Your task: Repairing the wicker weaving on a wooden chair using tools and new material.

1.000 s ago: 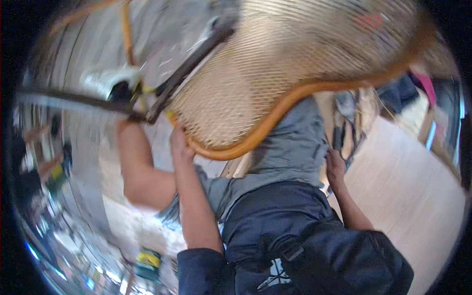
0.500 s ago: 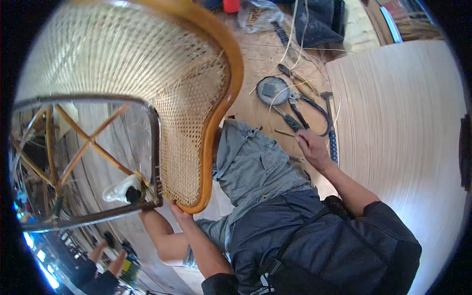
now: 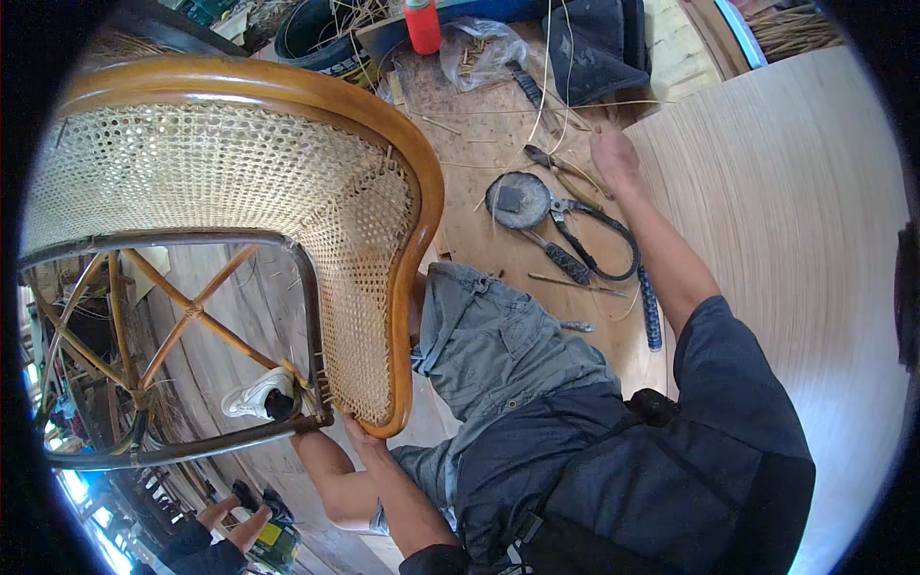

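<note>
left hand (image 3: 362, 439) grips the lower edge of the chair (image 3: 287, 220) frame, fingers curled shut round the bent wood rim; the chair is tipped up beside the person's knee, cane panel facing them, presumably so the weave can be reached. right hand (image 3: 613, 153) lies stretched out on the board (image 3: 479, 144), fingers loosely spread and flat, holding nothing that shows. just short of that hand lie pliers (image 3: 565, 182), a round dish (image 3: 517, 199) and a blue-handled tool (image 3: 650, 311). beyond it stand a red bottle (image 3: 422, 24) and a plastic bag (image 3: 474, 53). loose cane strands (image 3: 551, 57) cross the board near the right hand.
</note>
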A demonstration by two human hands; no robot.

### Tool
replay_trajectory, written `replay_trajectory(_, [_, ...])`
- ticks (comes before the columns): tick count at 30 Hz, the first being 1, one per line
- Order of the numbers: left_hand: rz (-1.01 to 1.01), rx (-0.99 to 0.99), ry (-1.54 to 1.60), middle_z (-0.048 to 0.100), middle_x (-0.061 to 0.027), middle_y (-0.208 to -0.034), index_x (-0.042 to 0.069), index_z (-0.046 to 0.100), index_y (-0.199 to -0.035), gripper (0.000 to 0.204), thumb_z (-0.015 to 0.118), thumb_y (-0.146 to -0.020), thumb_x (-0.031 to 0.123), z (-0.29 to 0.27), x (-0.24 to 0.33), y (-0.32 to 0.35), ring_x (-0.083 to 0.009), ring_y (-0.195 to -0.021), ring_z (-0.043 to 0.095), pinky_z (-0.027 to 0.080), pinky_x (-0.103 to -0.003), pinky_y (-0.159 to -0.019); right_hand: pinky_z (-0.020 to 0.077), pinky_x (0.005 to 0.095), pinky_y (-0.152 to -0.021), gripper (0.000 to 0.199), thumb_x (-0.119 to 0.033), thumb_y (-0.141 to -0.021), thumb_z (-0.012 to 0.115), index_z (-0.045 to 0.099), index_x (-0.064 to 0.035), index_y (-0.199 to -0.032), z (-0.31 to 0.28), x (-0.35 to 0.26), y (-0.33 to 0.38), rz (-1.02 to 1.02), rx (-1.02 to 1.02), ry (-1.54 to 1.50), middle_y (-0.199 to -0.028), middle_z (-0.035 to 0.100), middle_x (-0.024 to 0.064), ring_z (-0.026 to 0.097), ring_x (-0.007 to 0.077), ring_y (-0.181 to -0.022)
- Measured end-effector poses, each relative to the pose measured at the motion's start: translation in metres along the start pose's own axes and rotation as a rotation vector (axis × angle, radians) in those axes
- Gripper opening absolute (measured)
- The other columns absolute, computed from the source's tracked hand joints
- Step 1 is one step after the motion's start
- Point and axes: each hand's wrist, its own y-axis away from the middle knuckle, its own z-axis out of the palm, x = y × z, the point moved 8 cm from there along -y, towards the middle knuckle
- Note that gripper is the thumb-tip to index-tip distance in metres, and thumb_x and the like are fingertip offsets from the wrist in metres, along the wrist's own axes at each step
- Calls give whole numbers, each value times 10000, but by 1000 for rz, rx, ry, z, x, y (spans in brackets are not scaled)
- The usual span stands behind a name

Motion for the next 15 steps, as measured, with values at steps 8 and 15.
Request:
replay_trajectory(8, [10,-122,-50,513,-137,-1267,49,437,-1297,484,461,-858,251,10,-2,3,-323,-1127,525,456,-458,-952,447,461,-840,309,-267,-838,511,631,-15,-971,43,-10,-6,-156,-110,-34,-987,612,255,577,401,-971])
replay_trajectory(15, [46,-55,-34,508,-158,-1273,39,447,-1295,469,421,-903,294,1,2,1,-352,-1119,523,459,-500,-927,450,479,-834,361,-288,-833,491,633,35,-911,8,28,-6,149,-1,-54,-955,611,285,582,433,-942])
